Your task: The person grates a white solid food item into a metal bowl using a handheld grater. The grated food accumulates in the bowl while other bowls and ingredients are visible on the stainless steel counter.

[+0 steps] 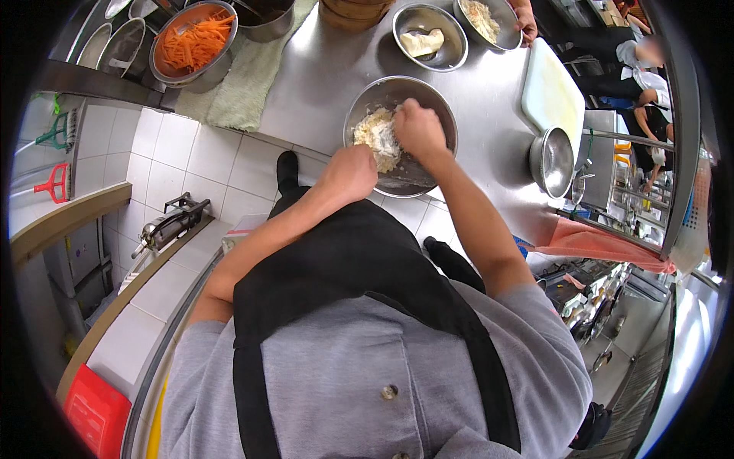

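My left hand is closed at the near-left rim of a steel mixing bowl, its fingers wrapped over the edge. The bowl sits at the near edge of a steel worktable. Inside it lies a pale, crumbly or shredded mixture with white powder on top. Over the right part of this mixture is my right hand, down in the bowl with its fingers curled. Whether food is between those fingers is hidden.
Beyond are a steel bowl with a pale chunk and a bowl of pale shreds, gripped by another person's hand. Shredded carrot, a towel, a cutting board and a perforated metal strainer flank the worktable.
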`<state>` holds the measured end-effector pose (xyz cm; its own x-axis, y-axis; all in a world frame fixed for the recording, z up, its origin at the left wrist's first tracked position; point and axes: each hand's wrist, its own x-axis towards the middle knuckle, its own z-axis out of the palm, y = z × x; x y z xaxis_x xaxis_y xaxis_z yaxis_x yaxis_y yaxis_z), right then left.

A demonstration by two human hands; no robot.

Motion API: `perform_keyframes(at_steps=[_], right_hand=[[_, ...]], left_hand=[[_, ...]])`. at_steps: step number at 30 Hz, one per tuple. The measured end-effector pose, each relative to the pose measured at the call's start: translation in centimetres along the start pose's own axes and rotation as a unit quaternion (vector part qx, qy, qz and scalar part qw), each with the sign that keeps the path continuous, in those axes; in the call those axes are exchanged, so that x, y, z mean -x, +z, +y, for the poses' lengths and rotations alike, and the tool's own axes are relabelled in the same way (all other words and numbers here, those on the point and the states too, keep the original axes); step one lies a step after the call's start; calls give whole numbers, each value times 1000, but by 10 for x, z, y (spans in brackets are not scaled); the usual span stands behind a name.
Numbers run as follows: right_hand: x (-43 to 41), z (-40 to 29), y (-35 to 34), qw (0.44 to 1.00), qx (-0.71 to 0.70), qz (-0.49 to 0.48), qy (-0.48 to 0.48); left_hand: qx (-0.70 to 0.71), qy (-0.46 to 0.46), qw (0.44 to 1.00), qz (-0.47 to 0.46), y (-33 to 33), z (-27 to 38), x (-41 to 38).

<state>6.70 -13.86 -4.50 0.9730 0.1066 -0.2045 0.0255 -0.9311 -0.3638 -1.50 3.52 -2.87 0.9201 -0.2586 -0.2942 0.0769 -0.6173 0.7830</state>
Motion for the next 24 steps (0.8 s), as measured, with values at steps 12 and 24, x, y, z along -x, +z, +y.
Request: perform_keyframes(at_steps=[12, 24], right_hand=[[12, -9, 8, 999, 6, -3, -50], [3, -2, 10, 999, 28, -20, -21]], left_hand=[[-8, -7, 1000, -19, -3, 0, 1], [-7, 18, 1000, 23, -3, 3, 0]])
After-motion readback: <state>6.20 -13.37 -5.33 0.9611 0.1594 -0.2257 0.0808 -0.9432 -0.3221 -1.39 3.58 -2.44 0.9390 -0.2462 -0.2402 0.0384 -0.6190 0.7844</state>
